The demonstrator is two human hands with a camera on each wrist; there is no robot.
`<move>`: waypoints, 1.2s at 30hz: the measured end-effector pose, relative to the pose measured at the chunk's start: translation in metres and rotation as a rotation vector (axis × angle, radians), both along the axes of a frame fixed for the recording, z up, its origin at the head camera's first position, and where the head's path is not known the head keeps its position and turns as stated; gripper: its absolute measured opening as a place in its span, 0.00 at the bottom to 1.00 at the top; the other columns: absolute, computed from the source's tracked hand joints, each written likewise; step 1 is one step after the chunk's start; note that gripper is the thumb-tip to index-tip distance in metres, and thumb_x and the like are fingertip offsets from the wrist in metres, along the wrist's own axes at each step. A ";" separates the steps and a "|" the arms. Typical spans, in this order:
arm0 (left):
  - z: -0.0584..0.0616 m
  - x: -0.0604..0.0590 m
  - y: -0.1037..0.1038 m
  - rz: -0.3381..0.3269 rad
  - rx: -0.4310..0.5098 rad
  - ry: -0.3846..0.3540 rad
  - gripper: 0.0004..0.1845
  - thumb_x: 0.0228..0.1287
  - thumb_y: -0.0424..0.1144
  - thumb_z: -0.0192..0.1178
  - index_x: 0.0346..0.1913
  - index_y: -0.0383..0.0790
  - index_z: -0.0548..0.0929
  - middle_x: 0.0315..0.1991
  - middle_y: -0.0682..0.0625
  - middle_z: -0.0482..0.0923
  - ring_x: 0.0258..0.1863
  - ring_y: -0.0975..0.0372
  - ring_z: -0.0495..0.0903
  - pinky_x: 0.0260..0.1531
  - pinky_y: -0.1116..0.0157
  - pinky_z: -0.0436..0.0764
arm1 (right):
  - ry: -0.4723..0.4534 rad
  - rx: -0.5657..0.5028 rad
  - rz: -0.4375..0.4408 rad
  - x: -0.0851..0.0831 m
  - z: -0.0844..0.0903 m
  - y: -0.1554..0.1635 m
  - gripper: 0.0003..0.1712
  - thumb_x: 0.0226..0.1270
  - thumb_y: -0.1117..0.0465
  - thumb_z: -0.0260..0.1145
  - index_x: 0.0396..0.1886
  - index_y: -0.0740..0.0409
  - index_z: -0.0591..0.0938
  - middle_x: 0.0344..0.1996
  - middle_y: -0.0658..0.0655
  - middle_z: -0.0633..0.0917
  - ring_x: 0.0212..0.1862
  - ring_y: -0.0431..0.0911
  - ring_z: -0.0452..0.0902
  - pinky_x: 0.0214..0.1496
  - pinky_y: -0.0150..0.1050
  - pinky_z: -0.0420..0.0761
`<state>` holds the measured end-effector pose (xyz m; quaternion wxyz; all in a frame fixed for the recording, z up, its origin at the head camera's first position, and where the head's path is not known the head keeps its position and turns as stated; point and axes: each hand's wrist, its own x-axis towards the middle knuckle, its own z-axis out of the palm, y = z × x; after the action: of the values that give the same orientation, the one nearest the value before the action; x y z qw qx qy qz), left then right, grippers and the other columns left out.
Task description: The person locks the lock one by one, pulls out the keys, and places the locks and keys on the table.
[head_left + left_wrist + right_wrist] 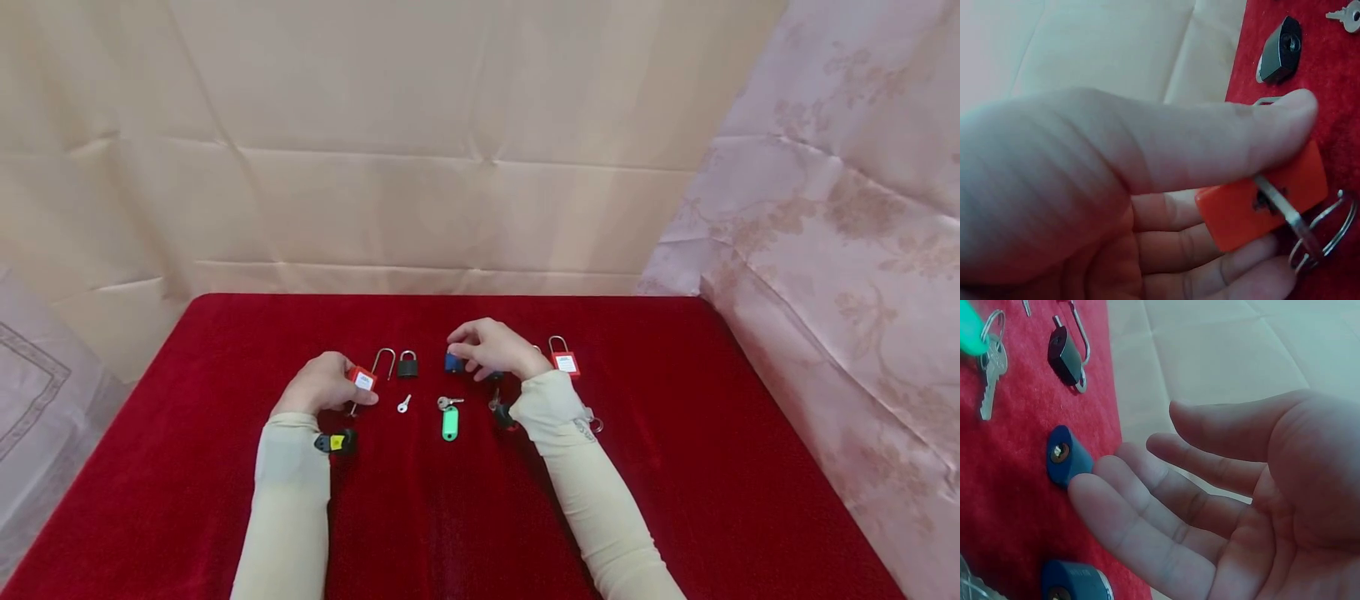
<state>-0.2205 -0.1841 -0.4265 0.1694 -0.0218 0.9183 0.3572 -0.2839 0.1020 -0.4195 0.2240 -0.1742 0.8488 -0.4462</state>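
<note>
A table (675,500) draped in red cloth fills the lower view, with creased beige sheets hung behind it. All places below are given from the small black padlock (407,364), which stands near the middle of the table.

The left hand (322,385) lies to the left of the black padlock and a little nearer the person. It holds a red padlock (362,379) between thumb and curled fingers; the left wrist view shows a key (1282,206) sitting in that lock's underside with a wire ring (1325,231) hanging from it.

The right hand (495,348) hovers to the right of the black padlock, fingers loosely spread and gripping nothing. Its fingertips (1094,487) touch a blue padlock (453,362), which lies just right of the black one. A second blue padlock (1075,582) shows under the palm in the right wrist view.

Further right, past the hand, stands another red padlock (565,361).

Nearer the person than the black padlock lie a green key tag (449,422) with its key, and a small loose key (404,404).
</note>
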 end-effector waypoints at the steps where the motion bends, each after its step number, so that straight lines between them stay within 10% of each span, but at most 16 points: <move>1: 0.000 -0.001 -0.001 0.003 0.008 -0.002 0.20 0.55 0.39 0.76 0.45 0.29 0.82 0.36 0.41 0.83 0.30 0.55 0.81 0.31 0.60 0.79 | 0.004 0.000 0.004 0.000 0.000 -0.001 0.21 0.74 0.60 0.66 0.62 0.65 0.79 0.44 0.64 0.86 0.38 0.54 0.84 0.35 0.42 0.87; 12: 0.011 -0.003 0.001 -0.034 0.040 0.125 0.17 0.60 0.40 0.72 0.48 0.35 0.83 0.33 0.48 0.85 0.34 0.56 0.80 0.33 0.60 0.76 | 0.094 0.000 0.079 -0.003 -0.002 -0.007 0.23 0.74 0.59 0.66 0.64 0.64 0.78 0.44 0.65 0.86 0.39 0.55 0.85 0.35 0.40 0.86; 25: 0.039 0.003 0.061 -0.119 0.120 0.351 0.18 0.61 0.38 0.72 0.51 0.38 0.83 0.36 0.47 0.85 0.30 0.58 0.82 0.31 0.61 0.82 | 0.108 -0.178 -0.048 0.006 0.015 -0.001 0.29 0.76 0.45 0.62 0.64 0.62 0.78 0.47 0.68 0.85 0.44 0.61 0.85 0.39 0.42 0.87; 36: 0.042 0.005 0.076 -0.121 0.087 0.358 0.17 0.60 0.40 0.73 0.50 0.39 0.84 0.36 0.48 0.85 0.28 0.59 0.81 0.32 0.61 0.81 | 0.166 -0.326 -0.066 0.009 0.025 -0.009 0.20 0.76 0.56 0.64 0.59 0.65 0.80 0.39 0.60 0.86 0.36 0.55 0.85 0.39 0.46 0.87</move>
<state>-0.2155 -0.1078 -0.3844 0.0252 0.1046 0.9170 0.3841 -0.2746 0.0925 -0.3941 0.1072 -0.2166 0.7859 -0.5691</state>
